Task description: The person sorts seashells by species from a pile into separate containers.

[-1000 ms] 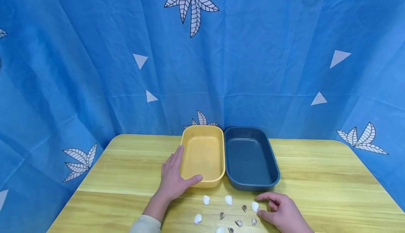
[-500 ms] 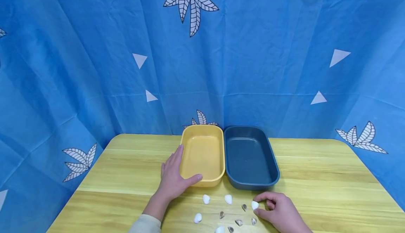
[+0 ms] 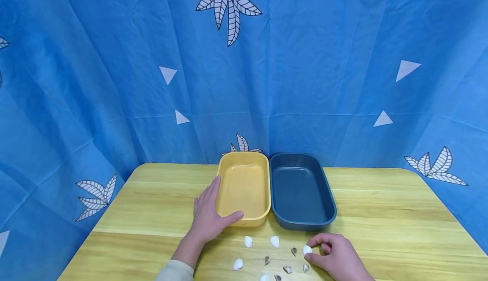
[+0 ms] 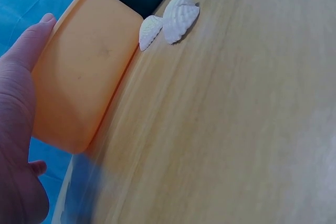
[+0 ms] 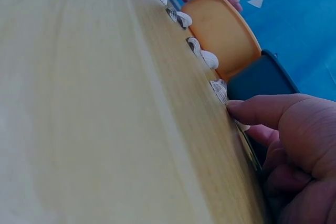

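My right hand [image 3: 341, 256] pinches a white seashell [image 3: 306, 249] between thumb and forefinger, low over the tabletop in front of the dark blue tub [image 3: 299, 192]. In the right wrist view that shell is mostly hidden behind the thumb [image 5: 257, 109]. My left hand [image 3: 207, 221] rests on the yellow tub [image 3: 244, 187], its fingers straight along the left wall and its thumb lying at the front rim. The left wrist view shows the tub's side wall [image 4: 97, 66] beside that hand.
More white shells [image 3: 274, 241] and several small brownish shells [image 3: 287, 269] lie scattered on the wooden table [image 3: 389, 221] in front of the tubs. Both tubs stand side by side near the back edge, before a blue patterned curtain [image 3: 324, 60].
The right thumb and forefinger, earlier spread at the right of the white shell, have moved slightly left and closed on it. The left hand has stayed at the yellow tub.
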A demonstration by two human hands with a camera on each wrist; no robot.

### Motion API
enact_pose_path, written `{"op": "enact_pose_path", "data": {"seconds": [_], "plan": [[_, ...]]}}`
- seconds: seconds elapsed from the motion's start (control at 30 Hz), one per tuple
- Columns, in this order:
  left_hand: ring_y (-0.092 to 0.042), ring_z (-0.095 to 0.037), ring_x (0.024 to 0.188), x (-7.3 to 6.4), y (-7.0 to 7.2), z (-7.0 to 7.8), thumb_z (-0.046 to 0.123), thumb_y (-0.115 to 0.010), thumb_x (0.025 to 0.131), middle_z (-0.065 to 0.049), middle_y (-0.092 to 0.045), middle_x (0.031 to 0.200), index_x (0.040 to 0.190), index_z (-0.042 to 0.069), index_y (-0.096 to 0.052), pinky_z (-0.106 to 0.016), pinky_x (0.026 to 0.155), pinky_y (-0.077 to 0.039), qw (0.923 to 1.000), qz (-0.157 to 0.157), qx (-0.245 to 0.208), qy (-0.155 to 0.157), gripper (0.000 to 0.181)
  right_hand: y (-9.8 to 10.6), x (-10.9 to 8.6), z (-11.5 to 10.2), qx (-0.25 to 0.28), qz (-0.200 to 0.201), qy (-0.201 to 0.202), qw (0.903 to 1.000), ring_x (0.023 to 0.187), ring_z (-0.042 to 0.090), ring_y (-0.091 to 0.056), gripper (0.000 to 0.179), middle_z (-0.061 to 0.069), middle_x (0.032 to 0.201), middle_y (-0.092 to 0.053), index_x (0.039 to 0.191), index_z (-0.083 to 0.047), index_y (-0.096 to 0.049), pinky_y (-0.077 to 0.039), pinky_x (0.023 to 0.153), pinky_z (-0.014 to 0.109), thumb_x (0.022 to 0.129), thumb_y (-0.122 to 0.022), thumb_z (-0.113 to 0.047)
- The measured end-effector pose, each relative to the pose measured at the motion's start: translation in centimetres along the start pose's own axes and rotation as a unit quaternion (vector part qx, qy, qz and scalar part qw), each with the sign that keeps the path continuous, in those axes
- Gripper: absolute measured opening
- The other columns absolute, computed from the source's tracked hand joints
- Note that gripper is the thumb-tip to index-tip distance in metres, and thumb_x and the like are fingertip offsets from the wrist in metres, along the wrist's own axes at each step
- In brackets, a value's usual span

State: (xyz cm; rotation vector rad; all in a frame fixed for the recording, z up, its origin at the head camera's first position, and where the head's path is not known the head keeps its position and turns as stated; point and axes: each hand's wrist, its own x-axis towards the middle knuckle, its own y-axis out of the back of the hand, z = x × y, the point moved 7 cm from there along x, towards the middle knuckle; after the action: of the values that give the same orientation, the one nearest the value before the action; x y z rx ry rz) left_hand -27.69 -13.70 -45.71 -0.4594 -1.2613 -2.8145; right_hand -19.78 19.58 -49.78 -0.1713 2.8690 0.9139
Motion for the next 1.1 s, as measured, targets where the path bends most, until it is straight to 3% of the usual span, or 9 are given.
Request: {"op": "enact_pose_path", "data": {"seconds": [0.37, 0.67, 1.1], "plan": [[-0.022, -0.037, 0.146, -0.15, 0.13, 0.27, 0.067, -0.079, 0.071, -0.002, -0.021, 0.164, 0.162, 0.021, -0.015, -0.071, 0.11, -0.004, 1.0, -0.002, 0.001, 0.001, 0.12, 0.07, -0.17, 0.04, 0.013, 0.0, -0.012, 0.9998, 0.06, 0.016, -0.041, 0.03, -0.003, 0.06, -0.036, 0.09, -0.014, -0.072, -0.037, 0.066, 0.028, 0.072, -0.091, -0.03], [-0.021, -0.033, 0.147, -0.13, 0.13, 0.18, 0.075, -0.073, 0.07, 0.002, -0.019, 0.164, 0.162, 0.024, -0.013, -0.068, 0.111, -0.003, 0.9999, -0.01, -0.002, 0.009, 0.121, 0.33, -0.46, -0.47, 0.024, -0.002, -0.005, 0.9997, 0.06, 0.015, -0.041, 0.032, -0.003, 0.061, -0.035, 0.09, -0.013, -0.073, -0.037, 0.067, 0.027, 0.071, -0.091, -0.032], [-0.022, -0.036, 0.146, -0.16, 0.22, 0.21, 0.069, -0.077, 0.07, 0.0, -0.02, 0.164, 0.162, 0.022, -0.014, -0.07, 0.11, -0.004, 1.0, -0.003, -0.007, -0.001, 0.121, 0.64, -0.88, -0.73, 0.03, -0.005, -0.01, 0.9995, 0.057, 0.015, -0.04, 0.031, -0.003, 0.06, -0.035, 0.092, -0.012, -0.073, -0.038, 0.066, 0.027, 0.073, -0.09, -0.032]]}}
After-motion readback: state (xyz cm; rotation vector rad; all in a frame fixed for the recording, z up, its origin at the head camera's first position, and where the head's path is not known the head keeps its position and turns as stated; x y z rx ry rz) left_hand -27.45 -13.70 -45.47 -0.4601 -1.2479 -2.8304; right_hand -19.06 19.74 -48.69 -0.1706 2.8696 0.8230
